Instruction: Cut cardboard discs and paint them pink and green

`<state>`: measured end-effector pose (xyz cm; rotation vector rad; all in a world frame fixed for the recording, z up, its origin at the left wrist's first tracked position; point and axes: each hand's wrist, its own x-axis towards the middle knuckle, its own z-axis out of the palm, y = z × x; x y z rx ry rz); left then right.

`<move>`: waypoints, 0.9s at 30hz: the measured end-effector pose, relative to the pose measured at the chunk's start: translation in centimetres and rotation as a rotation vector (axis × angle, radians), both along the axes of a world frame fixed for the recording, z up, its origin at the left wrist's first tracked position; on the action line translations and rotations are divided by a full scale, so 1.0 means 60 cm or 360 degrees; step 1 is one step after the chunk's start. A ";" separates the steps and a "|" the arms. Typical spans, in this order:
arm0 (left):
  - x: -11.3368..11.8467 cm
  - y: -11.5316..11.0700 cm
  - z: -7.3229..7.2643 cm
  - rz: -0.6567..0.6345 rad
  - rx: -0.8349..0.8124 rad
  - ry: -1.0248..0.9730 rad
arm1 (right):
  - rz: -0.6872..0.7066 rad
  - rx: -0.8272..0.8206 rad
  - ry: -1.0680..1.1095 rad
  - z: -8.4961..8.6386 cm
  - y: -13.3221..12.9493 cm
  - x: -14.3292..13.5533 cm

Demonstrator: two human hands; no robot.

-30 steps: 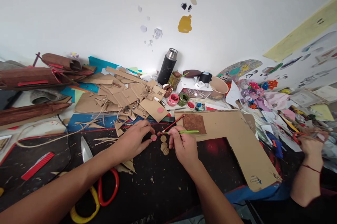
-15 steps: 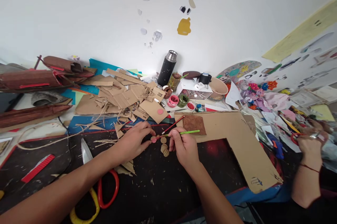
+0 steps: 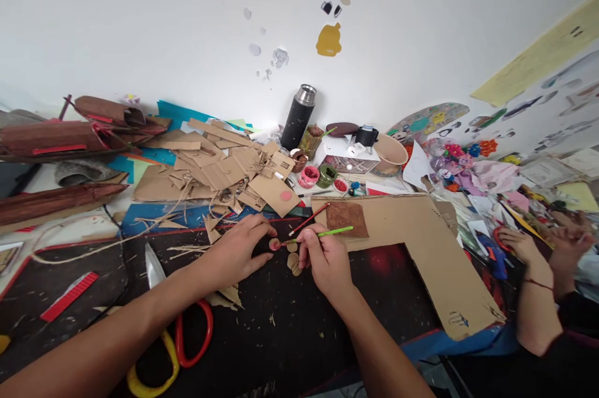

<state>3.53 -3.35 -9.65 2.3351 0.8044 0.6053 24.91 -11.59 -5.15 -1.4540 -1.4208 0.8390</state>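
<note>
Between the thumb and fingers of my left hand [image 3: 241, 247] is a small cardboard disc [image 3: 274, 244], partly coated in pink-red paint. My right hand [image 3: 326, 257] pinches a green paintbrush [image 3: 336, 231], whose bristles touch the disc. Just left of my right fingers lie several bare cardboard discs [image 3: 293, 262] on the dark tabletop. A second brush, red-handled [image 3: 314, 219], rests behind my right hand, beside a brown-painted cardboard piece [image 3: 347, 219]. Open pots of pink paint [image 3: 309, 178], green paint [image 3: 327, 176] and red paint [image 3: 340, 186] stand farther back.
Large scissors [image 3: 194, 335] lie under my left forearm. Cardboard scraps [image 3: 219, 167] heap at the back left, near a black flask [image 3: 298, 117]. An L-shaped cardboard sheet [image 3: 421, 229] covers the right side. A co-worker's hands [image 3: 524, 248] hold red-handled scissors at far right.
The brush tip has shifted slightly left onto the disc, which shows more bare cardboard at its top now. At right, the co-worker's hand has moved left and a second hand has come into view.
</note>
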 end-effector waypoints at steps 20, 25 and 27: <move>0.009 -0.003 0.005 0.0003 0.0018 0.0033 | -0.0056 0.0003 0.0110 0.003 -0.004 0.002; 0.013 -0.007 0.005 0.0034 0.0031 0.0051 | -0.0034 -0.0023 0.0063 -0.002 -0.004 0.000; 0.016 -0.009 0.005 0.0054 0.0057 0.0065 | -0.0051 -0.0026 0.0077 -0.002 -0.004 0.000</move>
